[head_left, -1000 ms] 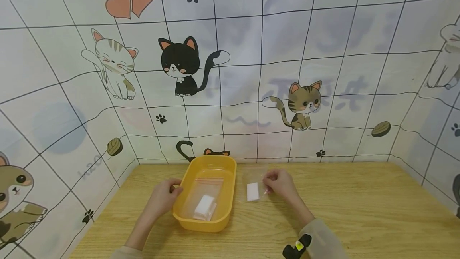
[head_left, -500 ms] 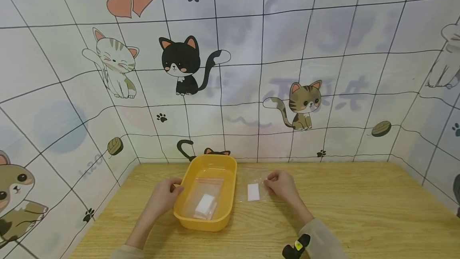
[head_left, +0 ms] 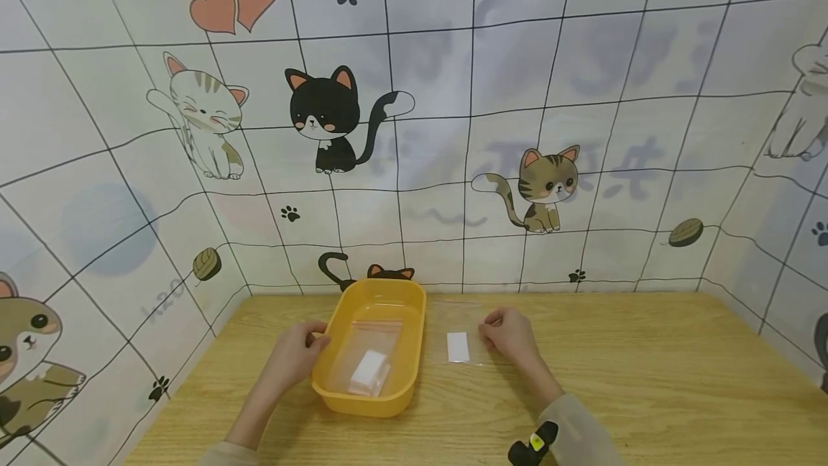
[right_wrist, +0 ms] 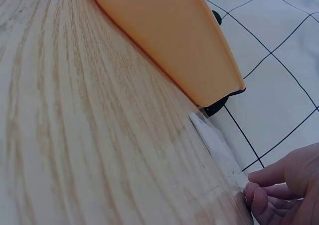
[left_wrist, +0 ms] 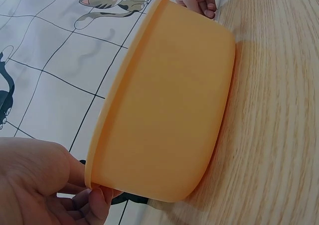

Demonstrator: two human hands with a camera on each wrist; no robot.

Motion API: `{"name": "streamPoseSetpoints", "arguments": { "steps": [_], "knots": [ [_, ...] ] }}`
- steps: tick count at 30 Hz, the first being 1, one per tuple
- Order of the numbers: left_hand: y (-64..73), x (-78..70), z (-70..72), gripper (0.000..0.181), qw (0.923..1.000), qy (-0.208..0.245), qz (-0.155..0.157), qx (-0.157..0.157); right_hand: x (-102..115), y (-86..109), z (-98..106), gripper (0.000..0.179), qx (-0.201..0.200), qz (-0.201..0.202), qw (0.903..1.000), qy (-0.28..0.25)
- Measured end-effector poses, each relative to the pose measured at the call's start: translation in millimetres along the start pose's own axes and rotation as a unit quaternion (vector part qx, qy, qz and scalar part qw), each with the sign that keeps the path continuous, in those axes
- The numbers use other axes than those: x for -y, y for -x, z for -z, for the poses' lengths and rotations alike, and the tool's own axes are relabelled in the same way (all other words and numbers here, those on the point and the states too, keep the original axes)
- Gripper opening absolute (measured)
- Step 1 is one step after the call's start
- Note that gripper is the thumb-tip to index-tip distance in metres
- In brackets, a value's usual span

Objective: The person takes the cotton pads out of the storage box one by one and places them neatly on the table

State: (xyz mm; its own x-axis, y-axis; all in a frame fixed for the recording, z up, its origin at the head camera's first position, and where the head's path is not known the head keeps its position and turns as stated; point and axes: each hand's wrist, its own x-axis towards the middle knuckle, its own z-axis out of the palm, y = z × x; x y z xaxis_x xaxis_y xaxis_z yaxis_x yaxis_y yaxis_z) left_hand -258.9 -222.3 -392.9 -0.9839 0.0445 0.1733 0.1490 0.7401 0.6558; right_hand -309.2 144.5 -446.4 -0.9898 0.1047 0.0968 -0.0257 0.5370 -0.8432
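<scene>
A yellow plastic tub (head_left: 419,351) stands on the table, its rim pinched at the left side between the thumb and fingers of my left hand (head_left: 296,354). That grip also shows in the left wrist view, where the tub's outer wall (left_wrist: 164,100) fills the middle. To the tub's right lies a clear zip bag (head_left: 440,315) with a white rectangular piece (head_left: 458,347) in it. My right hand (head_left: 511,336) pinches the bag's right edge between thumb and fingers. The right wrist view shows this pinch at the hand (right_wrist: 284,190), beside the white piece (right_wrist: 214,140).
Inside the tub lie clear zip bags (head_left: 375,336) with white pieces (head_left: 369,367), stacked so that their number is hidden. The wooden table (head_left: 647,380) ends at a wall covering (head_left: 440,214) printed with cats and grid lines.
My right hand has shifted slightly to the right, and the bag with its white piece has slid along with it. The left hand and the tub have stayed in place.
</scene>
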Motion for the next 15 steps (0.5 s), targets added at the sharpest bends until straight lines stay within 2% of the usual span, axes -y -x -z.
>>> {"name": "streamPoseSetpoints", "arguments": {
  "steps": [8, 15],
  "knots": [
    [0.4, -0.2, -0.3, 0.022, 1.0000, 0.004, -0.002, -0.001, 0.9, -1.8, 1.4, 0.018, -0.002, -0.010, 0.9999, -0.009],
    [1.3, -1.2, 0.8, 0.021, 0.9997, 0.005, -0.022, -0.007, 7.6, -2.2, 3.0, 0.023, -0.003, -0.014, 0.9999, -0.009]
  ]
}}
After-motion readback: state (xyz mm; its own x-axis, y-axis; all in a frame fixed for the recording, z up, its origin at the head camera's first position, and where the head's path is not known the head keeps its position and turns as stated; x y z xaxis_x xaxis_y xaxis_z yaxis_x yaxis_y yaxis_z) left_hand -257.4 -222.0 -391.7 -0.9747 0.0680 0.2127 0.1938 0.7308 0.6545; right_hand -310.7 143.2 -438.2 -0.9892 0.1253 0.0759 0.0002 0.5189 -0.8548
